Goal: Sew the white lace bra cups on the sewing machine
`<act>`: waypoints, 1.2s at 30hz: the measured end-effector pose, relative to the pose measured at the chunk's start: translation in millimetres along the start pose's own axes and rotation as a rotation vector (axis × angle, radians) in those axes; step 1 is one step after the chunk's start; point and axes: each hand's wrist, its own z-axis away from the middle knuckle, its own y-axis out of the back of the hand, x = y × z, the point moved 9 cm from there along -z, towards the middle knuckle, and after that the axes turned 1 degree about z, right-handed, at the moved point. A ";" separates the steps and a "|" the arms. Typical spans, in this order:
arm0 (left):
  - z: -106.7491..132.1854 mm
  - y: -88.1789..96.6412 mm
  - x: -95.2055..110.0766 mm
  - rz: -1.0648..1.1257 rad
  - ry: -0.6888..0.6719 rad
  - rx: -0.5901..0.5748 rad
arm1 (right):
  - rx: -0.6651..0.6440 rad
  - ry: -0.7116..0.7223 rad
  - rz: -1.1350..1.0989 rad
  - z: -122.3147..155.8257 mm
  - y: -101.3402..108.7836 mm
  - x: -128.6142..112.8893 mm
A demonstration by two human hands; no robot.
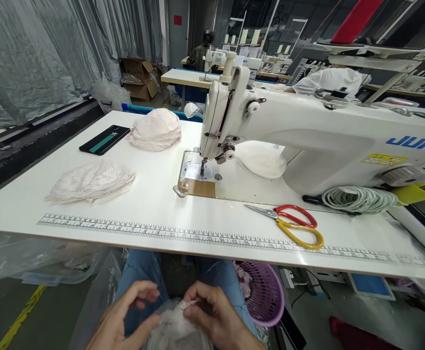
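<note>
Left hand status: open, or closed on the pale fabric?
Open: the left hand shows a gap between thumb and fingers, while the right hand pinches the pale fabric.

A black smartphone (105,140) with a green stripe lies by the counter's (154,209) left edge. Red-and-yellow-handled scissors (278,218) lie near the front edge, yellow handle over the ruler scale (154,232). Coiled pale cord (358,199) sits toward the right end. An open cardboard box (135,70) stands beyond the far left corner.
</note>
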 end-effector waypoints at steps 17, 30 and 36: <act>-1.2 -44.8 17.6 -0.119 0.018 -0.401 | -0.052 -0.170 0.046 12.7 1.7 1.6; 2.2 -49.3 20.6 -0.301 0.036 -0.444 | -0.091 -0.143 -0.127 11.5 -6.4 14.9; 4.3 -40.0 11.0 -0.283 0.059 -0.439 | -0.147 -0.168 -0.360 4.3 -11.9 13.8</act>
